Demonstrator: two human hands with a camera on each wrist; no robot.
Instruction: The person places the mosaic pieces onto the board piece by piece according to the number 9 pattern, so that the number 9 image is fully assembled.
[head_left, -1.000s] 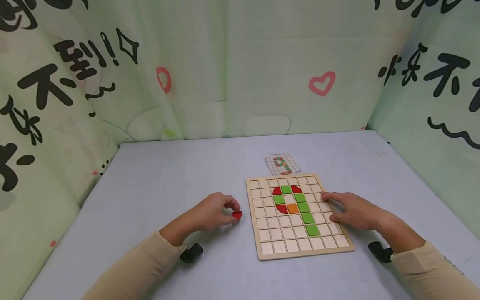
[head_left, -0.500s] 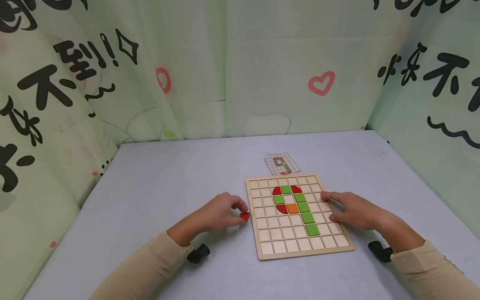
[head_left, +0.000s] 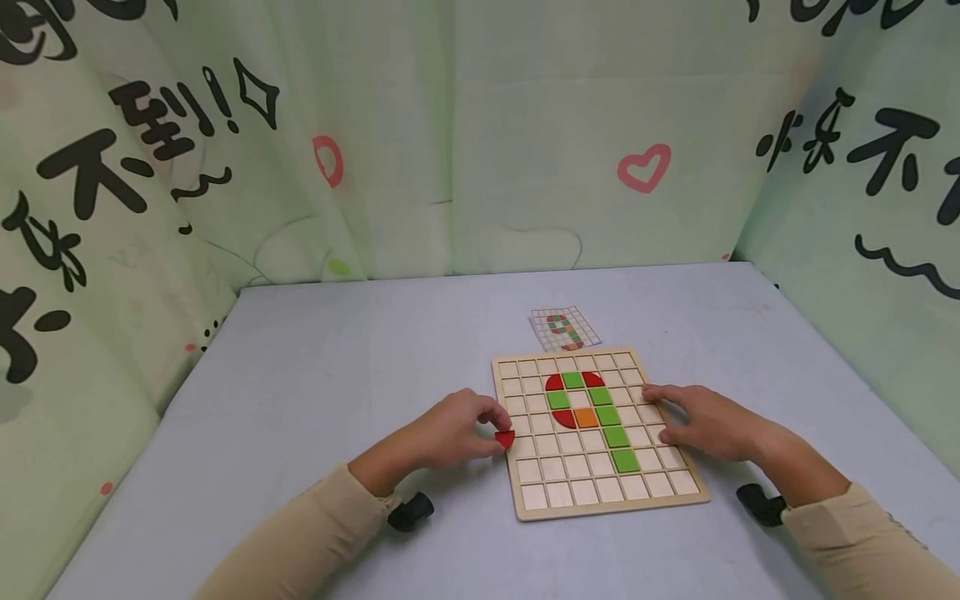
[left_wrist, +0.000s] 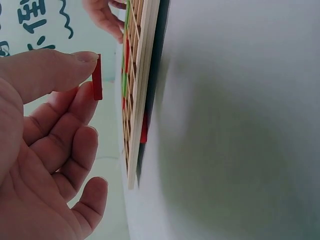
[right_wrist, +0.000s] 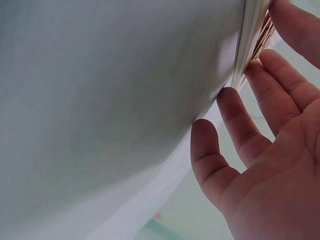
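My left hand (head_left: 461, 429) pinches a red quarter-circle tile (head_left: 505, 439) between thumb and finger. In the head view the tile overlaps the left edge of a wooden grid board (head_left: 600, 507); the left wrist view shows it edge-on, apart from the board. On the board lie several green square tiles (head_left: 625, 461), an orange square (head_left: 586, 417) and 3 red quarter-circles (head_left: 562, 419), forming a hooked figure. At the board's right edge rests my right hand (head_left: 712, 421), fingers extended and fingertips against the frame, its thumb (right_wrist: 300, 30) over the rim.
Behind the board lies a small pattern card (head_left: 566, 327) with a similar coloured figure on a grid. The pale table (head_left: 360, 333) is enclosed by light green curtains (head_left: 525, 167) with black writing. A black wrist device (head_left: 411, 512) sits at each cuff.
My left hand has moved right with the red quarter-circle tile, from beside the board to over its left edge. My right hand and the board stay where they were.
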